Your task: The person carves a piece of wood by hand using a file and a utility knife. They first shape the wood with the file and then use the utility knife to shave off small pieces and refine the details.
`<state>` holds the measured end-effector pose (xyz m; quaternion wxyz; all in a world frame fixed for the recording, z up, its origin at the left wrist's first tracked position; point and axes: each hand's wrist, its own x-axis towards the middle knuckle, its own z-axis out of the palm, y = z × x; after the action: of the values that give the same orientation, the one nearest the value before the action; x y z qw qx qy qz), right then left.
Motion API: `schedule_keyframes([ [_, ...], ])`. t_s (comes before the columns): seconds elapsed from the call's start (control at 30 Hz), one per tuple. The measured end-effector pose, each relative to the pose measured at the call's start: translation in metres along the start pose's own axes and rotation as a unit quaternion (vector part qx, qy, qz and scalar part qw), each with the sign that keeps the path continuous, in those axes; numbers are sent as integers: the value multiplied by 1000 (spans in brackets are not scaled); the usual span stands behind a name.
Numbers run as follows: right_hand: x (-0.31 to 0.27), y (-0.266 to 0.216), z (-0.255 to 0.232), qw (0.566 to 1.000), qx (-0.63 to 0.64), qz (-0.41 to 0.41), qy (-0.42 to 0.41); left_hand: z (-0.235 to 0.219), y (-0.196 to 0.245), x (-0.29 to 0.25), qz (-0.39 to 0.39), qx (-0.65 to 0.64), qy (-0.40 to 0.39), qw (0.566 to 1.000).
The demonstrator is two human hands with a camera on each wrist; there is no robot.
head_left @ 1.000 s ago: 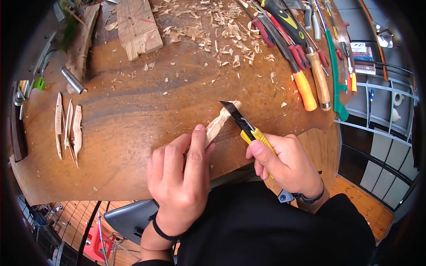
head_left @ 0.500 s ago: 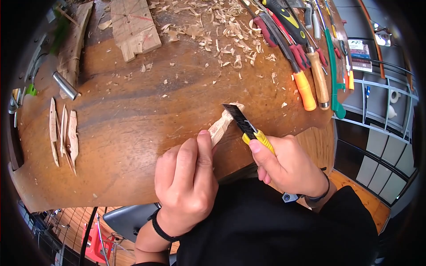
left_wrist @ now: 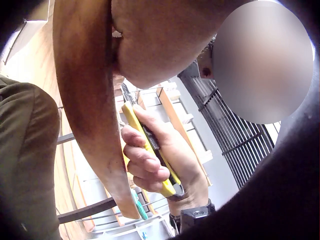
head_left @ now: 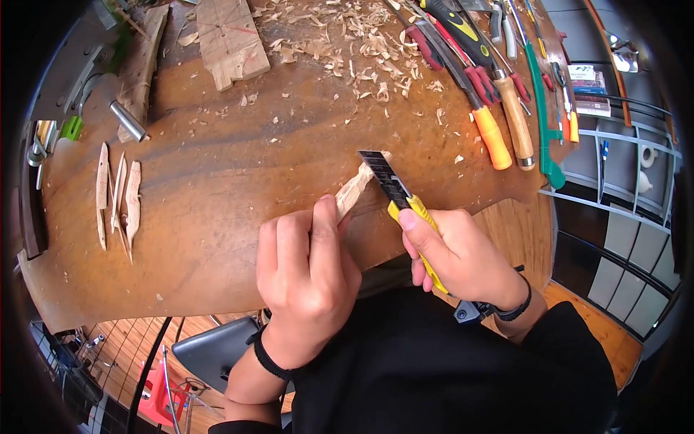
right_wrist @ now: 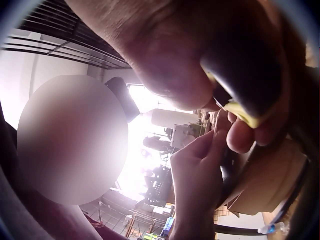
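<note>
My left hand point(head_left: 307, 264) pinches a short carved stick of pale wood point(head_left: 352, 194), which points up and to the right over the table. In my right hand point(head_left: 463, 253) is a yellow utility knife point(head_left: 426, 228), its dark blade extended and lying across the far end of the stick. The left wrist view shows the right fingers curled round the yellow knife handle point(left_wrist: 148, 150). In the right wrist view the left hand point(right_wrist: 197, 170) appears beyond the knife. The stick's near end is hidden inside the left fingers.
Several thin carved wood pieces point(head_left: 118, 195) lie at the left, below a metal tube point(head_left: 128, 121). A flat board point(head_left: 230, 43) and wood shavings point(head_left: 361, 50) occupy the back. Files and chisels with an orange handle point(head_left: 493, 137) and a wooden handle point(head_left: 515, 119) line the right side.
The blade stays at the stick's far end, with the knife shifted slightly. Both hands keep their holds. The head view has swayed, so the table things shift sideways and back.
</note>
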<state>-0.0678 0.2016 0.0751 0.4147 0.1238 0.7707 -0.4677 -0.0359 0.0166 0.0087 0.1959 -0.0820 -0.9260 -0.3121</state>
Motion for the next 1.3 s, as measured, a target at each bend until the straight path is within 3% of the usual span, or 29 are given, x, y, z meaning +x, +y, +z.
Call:
schedule_keyframes([
  [0.67, 11, -10, -2, 999, -1, -12, -35, -2, -1, 2, 53, 1, -25, 998],
  [0.93, 11, -8, -3, 997, 44, 6, -64, 3, 3, -3, -9, -6, 11, 1000],
  [1.3, -2, 1, -5, 999, 11, 2, -38, 3, 2, -1, 6, -3, -4, 1000],
])
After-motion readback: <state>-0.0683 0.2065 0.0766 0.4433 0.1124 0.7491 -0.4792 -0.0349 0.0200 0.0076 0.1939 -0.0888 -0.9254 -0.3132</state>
